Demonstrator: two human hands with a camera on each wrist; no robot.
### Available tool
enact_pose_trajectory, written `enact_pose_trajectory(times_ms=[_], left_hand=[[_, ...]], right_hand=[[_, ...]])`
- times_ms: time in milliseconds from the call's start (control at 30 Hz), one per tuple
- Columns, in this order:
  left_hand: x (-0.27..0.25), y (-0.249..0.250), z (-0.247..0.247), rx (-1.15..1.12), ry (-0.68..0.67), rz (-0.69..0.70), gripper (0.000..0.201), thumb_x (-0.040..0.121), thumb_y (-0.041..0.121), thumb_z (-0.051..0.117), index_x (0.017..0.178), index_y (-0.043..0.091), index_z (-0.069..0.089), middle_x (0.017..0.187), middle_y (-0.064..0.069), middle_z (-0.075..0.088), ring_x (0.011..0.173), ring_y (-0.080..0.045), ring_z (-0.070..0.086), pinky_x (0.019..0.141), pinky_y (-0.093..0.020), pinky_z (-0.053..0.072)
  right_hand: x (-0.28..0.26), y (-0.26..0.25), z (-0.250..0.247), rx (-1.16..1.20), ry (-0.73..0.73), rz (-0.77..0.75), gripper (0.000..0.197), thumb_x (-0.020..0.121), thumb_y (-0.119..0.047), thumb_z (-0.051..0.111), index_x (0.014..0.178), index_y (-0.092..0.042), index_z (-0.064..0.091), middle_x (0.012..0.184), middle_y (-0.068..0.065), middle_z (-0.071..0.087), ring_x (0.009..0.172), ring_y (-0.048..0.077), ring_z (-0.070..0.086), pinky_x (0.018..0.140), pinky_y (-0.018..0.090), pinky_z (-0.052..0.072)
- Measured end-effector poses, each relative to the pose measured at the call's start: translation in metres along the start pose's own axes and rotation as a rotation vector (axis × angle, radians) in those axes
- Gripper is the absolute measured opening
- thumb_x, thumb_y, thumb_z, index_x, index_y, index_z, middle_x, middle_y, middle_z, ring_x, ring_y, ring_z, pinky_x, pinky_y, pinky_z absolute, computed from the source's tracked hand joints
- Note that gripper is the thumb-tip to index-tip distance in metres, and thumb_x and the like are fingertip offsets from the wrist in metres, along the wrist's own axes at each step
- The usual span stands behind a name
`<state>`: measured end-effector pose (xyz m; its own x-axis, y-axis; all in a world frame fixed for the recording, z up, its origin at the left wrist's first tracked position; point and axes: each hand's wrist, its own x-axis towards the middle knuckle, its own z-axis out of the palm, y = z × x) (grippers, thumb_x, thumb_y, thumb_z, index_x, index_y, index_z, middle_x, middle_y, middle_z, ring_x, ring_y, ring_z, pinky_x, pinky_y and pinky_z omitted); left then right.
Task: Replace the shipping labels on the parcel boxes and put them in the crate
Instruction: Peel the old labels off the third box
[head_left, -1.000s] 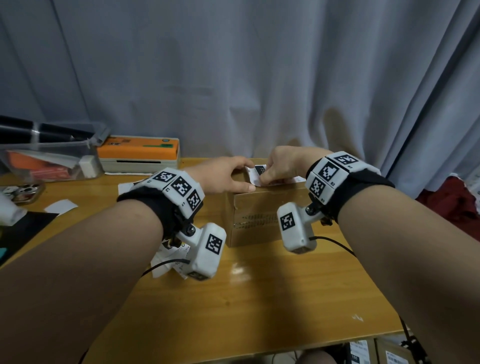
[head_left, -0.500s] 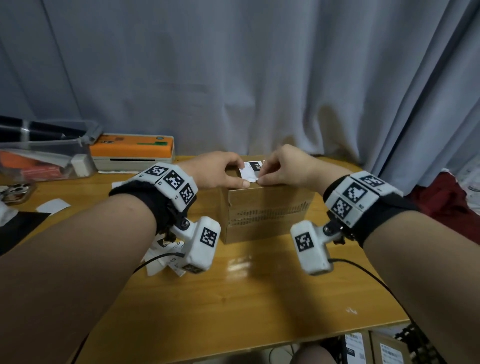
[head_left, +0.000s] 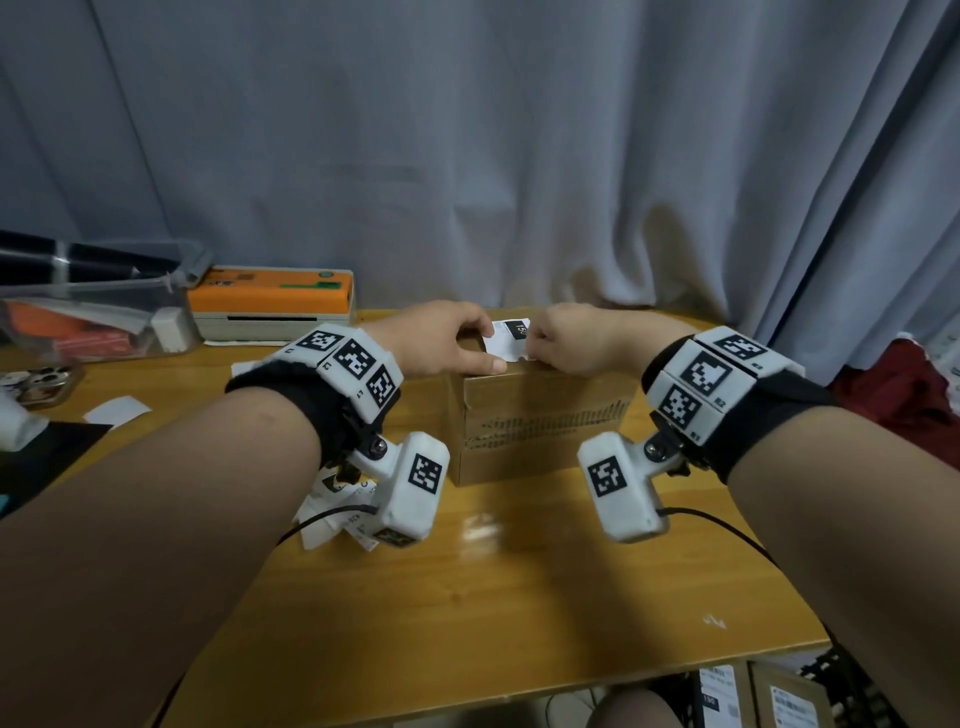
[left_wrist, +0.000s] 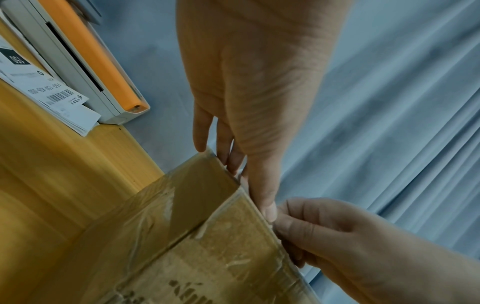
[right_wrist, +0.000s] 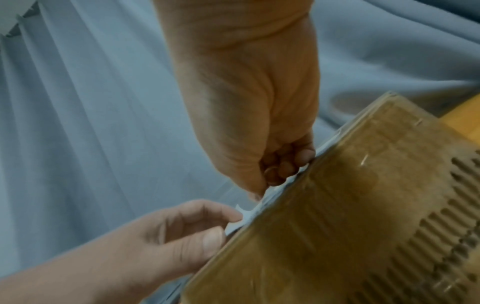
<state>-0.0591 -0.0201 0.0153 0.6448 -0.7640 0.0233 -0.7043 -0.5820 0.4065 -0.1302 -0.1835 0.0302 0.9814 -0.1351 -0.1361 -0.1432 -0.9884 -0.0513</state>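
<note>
**Desk:** What does the head view show?

**Photographer:** A person at a wooden table (head_left: 519, 597), both hands at the top of a brown parcel box (head_left: 540, 431) that stands on the table before a grey curtain (head_left: 519, 156).

**Desk:** And the label?

**Photographer:** A white shipping label (head_left: 510, 338) with a black patch stands partly lifted off the box top, between the two hands. The right hand (head_left: 576, 338) has its fingers curled, pinching the label's right edge. The left hand (head_left: 441, 340) lies on the box's left top corner, thumb along the front top edge; its fingertips reach to the label's left side, though whether they grasp it or only touch it cannot be told.

**Desk:** The wrist views?

**Photographer:** The left wrist view has the left hand's fingers (left_wrist: 226, 144) fairly straight on the taped box corner. The right wrist view shows curled fingers (right_wrist: 283, 164) against the box's upper edge.

**Desk:** Surroundings?

**Photographer:** An orange-topped label printer (head_left: 275, 304) sits at the table's back left, beside a clear plastic bin (head_left: 93, 322). Loose labels (head_left: 332, 519) lie under the left wrist. More labelled boxes (head_left: 753, 696) stand below the table's right edge.
</note>
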Motion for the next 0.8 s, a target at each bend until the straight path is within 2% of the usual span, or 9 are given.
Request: enact_pose_trajectory(times_ms=[100,167,200,300,367,500,567,667,800], left_hand=[[0.001,-0.001,0.001,0.006,-0.007,-0.001,0.054,0.079,0.051,0.065,0.123,0.024,0.053,0.127,0.003,0.056,0.113,-0.015,0.052,0.096,-0.031,0.045],[0.002,-0.001,0.0,0.015,-0.006,-0.002,0.054,0.078,0.051,0.065,0.123,0.024,0.053,0.129,0.004,0.055,0.114,-0.014,0.052,0.097,-0.031,0.044],[0.002,-0.001,0.0,0.018,-0.005,-0.005,0.055,0.078,0.052,0.066,0.124,0.025,0.052,0.129,0.004,0.055,0.115,-0.014,0.052,0.097,-0.032,0.045],[0.002,0.001,-0.001,0.019,-0.006,-0.019,0.057,0.077,0.052,0.067,0.124,0.024,0.053,0.132,0.002,0.054,0.117,-0.015,0.051,0.099,-0.036,0.045],[0.002,0.002,-0.001,0.014,-0.006,-0.021,0.056,0.076,0.051,0.068,0.123,0.023,0.053,0.132,0.001,0.054,0.118,-0.016,0.051,0.1,-0.036,0.045],[0.002,0.001,-0.001,-0.021,0.003,-0.032,0.055,0.076,0.049,0.069,0.122,0.021,0.055,0.131,0.001,0.055,0.118,-0.016,0.051,0.101,-0.034,0.044],[0.003,0.001,0.001,-0.044,0.019,-0.04,0.055,0.076,0.047,0.07,0.122,0.02,0.056,0.13,0.001,0.056,0.118,-0.016,0.052,0.099,-0.03,0.042],[0.004,0.004,0.002,-0.067,0.056,-0.051,0.054,0.077,0.043,0.072,0.122,0.017,0.057,0.128,0.0,0.056,0.118,-0.016,0.052,0.093,-0.025,0.04],[0.006,0.005,0.003,-0.069,0.068,-0.065,0.054,0.076,0.043,0.072,0.122,0.017,0.057,0.129,-0.001,0.056,0.118,-0.017,0.052,0.097,-0.028,0.042]], right_hand=[[-0.005,0.012,-0.002,0.115,0.061,0.013,0.029,0.097,-0.021,0.042,0.074,-0.01,0.058,0.075,0.001,0.052,0.079,0.021,0.049,0.064,0.027,0.037],[-0.008,0.014,0.0,0.216,0.136,0.016,0.025,0.094,-0.028,0.054,0.085,-0.008,0.068,0.081,0.003,0.059,0.077,0.018,0.052,0.063,0.026,0.037],[-0.009,0.013,0.003,0.247,0.159,0.015,0.024,0.09,-0.033,0.061,0.085,-0.011,0.069,0.08,0.002,0.06,0.075,0.017,0.052,0.061,0.025,0.036],[-0.005,0.006,0.01,0.282,0.186,0.051,0.029,0.08,-0.045,0.069,0.063,-0.024,0.059,0.065,-0.005,0.053,0.065,0.013,0.047,0.051,0.021,0.03],[-0.002,0.005,0.011,0.272,0.201,0.077,0.034,0.081,-0.042,0.07,0.056,-0.025,0.053,0.061,-0.006,0.049,0.066,0.015,0.045,0.052,0.022,0.028],[0.003,0.001,0.014,0.213,0.198,0.123,0.038,0.083,-0.042,0.063,0.058,-0.02,0.045,0.059,-0.002,0.043,0.071,0.024,0.046,0.066,0.031,0.034],[0.005,-0.002,0.015,0.174,0.196,0.141,0.039,0.084,-0.043,0.059,0.059,-0.019,0.042,0.059,-0.002,0.04,0.069,0.026,0.046,0.067,0.032,0.036],[0.007,-0.005,0.016,0.125,0.199,0.135,0.031,0.088,-0.038,0.056,0.065,-0.018,0.049,0.062,-0.002,0.044,0.071,0.026,0.05,0.067,0.031,0.038],[0.004,-0.006,0.016,0.055,0.169,0.1,0.034,0.095,-0.03,0.047,0.065,-0.018,0.038,0.068,-0.002,0.041,0.075,0.024,0.045,0.07,0.03,0.033]])
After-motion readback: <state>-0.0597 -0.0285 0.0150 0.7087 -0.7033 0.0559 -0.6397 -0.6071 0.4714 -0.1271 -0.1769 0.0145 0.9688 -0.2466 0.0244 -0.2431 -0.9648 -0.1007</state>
